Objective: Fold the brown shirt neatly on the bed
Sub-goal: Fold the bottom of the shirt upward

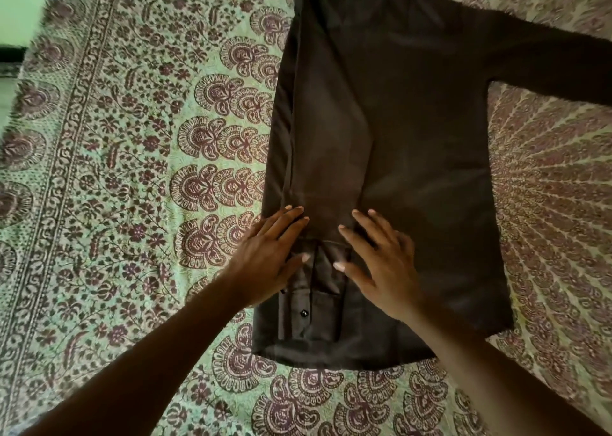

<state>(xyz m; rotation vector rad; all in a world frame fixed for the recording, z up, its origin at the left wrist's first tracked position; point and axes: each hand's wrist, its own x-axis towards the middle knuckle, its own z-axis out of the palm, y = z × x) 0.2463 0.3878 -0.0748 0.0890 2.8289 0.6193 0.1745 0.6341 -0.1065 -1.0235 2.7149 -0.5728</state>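
The brown shirt [414, 157] lies flat, back side up, on the bed [99, 170], which is covered by a green spread printed with dark maroon floral and paisley motifs. The shirt's left side has been folded inward, and one sleeve [331, 157] runs down along that folded part, ending in a cuff [311, 313] with a small dark button [303, 312] near the hem. The other sleeve [546, 68] stretches out to the right across the spread, its end past the edge of view.

The left hand [271, 256] rests palm down on the folded left edge of the shirt, its fingers [291, 220] straight and close together, partly over the spread beside the cloth. The right hand [377, 263] lies flat on the shirt just beside the sleeve, its fingers [367, 223] straight and spread apart, thumb pointing toward the cuff. Neither hand is gripping anything; both press the fabric. The two hands sit near each other, with the lower sleeve between them.

At the upper left corner, a pale green wall [20, 8] shows beyond the bed.
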